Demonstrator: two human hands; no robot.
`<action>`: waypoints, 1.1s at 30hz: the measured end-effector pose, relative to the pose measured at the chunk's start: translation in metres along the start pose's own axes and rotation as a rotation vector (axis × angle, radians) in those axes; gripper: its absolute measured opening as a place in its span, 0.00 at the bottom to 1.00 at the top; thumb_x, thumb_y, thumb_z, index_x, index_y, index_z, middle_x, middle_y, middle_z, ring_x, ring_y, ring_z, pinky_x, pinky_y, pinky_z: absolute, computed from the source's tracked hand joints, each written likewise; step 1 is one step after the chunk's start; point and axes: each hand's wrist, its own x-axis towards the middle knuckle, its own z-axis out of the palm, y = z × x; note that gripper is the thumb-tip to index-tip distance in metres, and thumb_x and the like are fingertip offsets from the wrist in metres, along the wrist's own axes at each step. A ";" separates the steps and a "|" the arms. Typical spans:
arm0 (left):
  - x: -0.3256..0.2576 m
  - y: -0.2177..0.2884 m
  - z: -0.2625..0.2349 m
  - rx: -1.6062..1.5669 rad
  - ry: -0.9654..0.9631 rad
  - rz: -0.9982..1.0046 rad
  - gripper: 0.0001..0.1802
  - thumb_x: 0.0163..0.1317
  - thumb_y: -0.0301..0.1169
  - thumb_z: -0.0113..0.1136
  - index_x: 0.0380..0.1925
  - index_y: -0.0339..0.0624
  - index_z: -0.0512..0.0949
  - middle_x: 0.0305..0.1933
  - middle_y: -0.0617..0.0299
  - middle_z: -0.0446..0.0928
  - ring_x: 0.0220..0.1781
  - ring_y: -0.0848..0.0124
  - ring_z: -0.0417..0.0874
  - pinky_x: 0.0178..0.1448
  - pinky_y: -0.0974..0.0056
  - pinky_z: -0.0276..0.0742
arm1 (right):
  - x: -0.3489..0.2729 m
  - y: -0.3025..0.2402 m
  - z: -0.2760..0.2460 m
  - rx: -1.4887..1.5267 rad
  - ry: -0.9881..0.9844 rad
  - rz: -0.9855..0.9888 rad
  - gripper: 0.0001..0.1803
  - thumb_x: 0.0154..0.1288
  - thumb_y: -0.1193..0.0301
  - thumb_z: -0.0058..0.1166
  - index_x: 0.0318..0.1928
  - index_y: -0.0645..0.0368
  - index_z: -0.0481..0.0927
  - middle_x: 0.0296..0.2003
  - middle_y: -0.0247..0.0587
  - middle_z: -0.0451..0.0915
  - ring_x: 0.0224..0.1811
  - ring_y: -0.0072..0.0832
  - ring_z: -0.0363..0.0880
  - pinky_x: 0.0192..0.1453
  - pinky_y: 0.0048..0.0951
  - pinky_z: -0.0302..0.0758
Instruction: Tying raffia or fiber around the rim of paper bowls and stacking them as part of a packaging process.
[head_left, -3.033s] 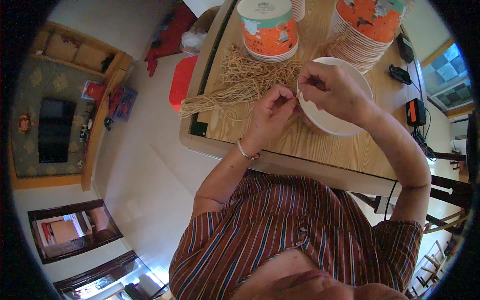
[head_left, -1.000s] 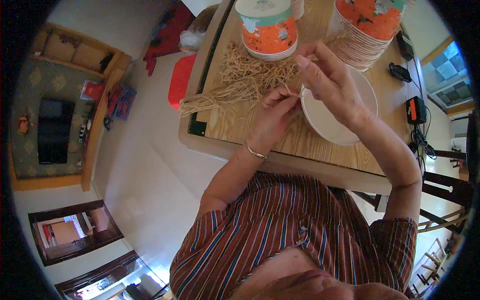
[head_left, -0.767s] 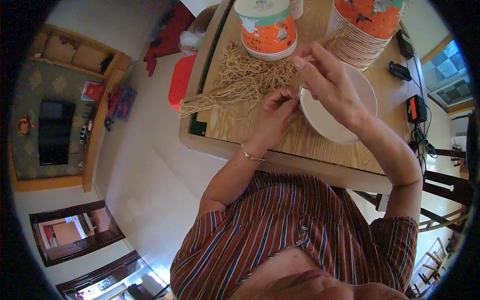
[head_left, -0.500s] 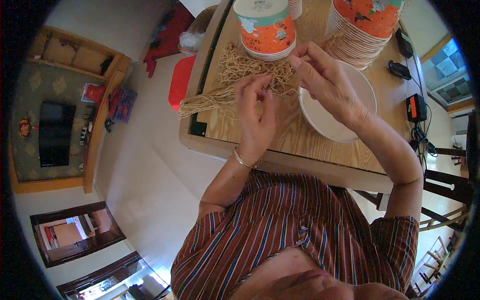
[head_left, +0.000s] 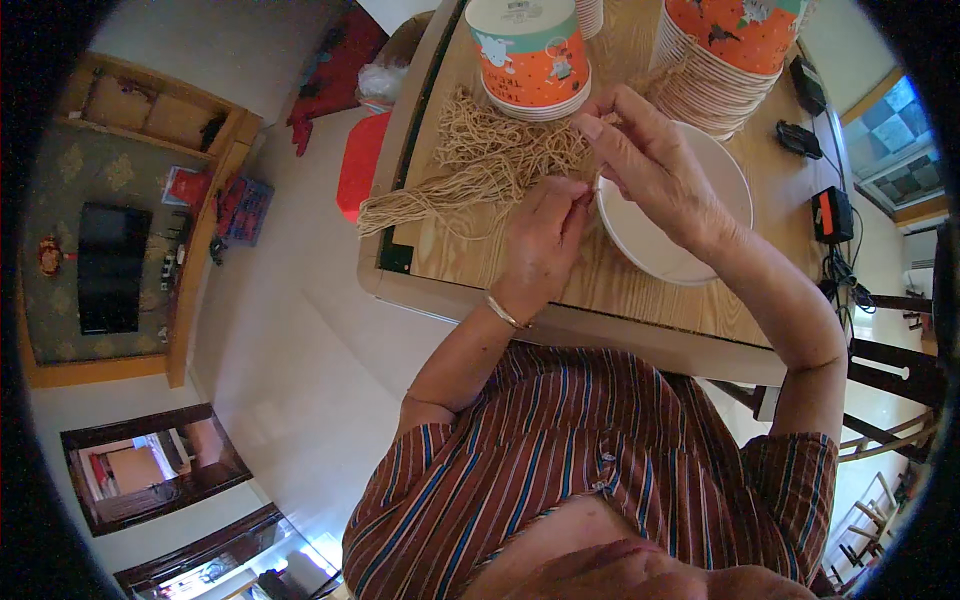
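One open paper bucket sits on the surface, apart from the nested stacks; loose cord pile remains. Left hand: fingertips pressed together beside rim. Right hand: thumb-forefinger pinch, contents indiscernible; completion unclear.

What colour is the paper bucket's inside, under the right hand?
The paper bucket is plain off-white inside, best seen in the head view.

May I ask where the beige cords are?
In the head view, the beige cords lie on the table at left, between the left hand and left paper-bucket stack.
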 end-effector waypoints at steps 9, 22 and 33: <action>0.002 -0.001 -0.002 -0.018 -0.068 0.106 0.09 0.56 0.19 0.60 0.38 0.34 0.77 0.36 0.50 0.78 0.38 0.50 0.81 0.40 0.55 0.78 | 0.001 0.016 0.003 -0.090 -0.038 -0.192 0.08 0.71 0.69 0.51 0.44 0.58 0.70 0.25 0.27 0.70 0.27 0.13 0.68 0.31 0.20 0.68; 0.025 0.005 -0.026 0.107 -0.298 0.263 0.12 0.55 0.26 0.61 0.41 0.43 0.79 0.46 0.54 0.75 0.47 0.55 0.78 0.48 0.57 0.77 | -0.010 -0.001 -0.017 -0.262 -0.159 -0.143 0.09 0.66 0.68 0.56 0.38 0.63 0.78 0.27 0.45 0.80 0.27 0.30 0.78 0.35 0.32 0.75; 0.009 0.052 0.001 0.225 -0.257 0.665 0.16 0.48 0.32 0.64 0.39 0.43 0.80 0.42 0.58 0.76 0.43 0.60 0.77 0.48 0.54 0.76 | -0.006 0.000 -0.044 -0.292 -0.130 -0.055 0.10 0.68 0.65 0.55 0.41 0.59 0.80 0.24 0.34 0.78 0.27 0.18 0.77 0.34 0.24 0.74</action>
